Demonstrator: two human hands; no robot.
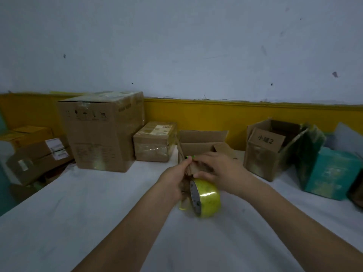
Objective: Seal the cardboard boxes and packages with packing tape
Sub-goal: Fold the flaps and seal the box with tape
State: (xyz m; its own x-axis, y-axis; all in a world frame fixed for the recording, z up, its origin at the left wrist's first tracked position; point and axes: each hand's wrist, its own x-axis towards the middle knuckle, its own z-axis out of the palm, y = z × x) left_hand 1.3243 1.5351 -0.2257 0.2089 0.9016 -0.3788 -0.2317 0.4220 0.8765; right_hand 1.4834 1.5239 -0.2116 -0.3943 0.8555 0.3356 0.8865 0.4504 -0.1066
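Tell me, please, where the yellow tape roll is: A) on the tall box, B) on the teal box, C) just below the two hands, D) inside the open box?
C: the tape roll lies just below the left hand and right hand, which both grip a package.

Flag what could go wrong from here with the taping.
The tape roll stands on edge by the small package, a loose strip trailing; it could roll and twist the tape. The left hand and right hand both hold the package, so nothing steadies the roll.
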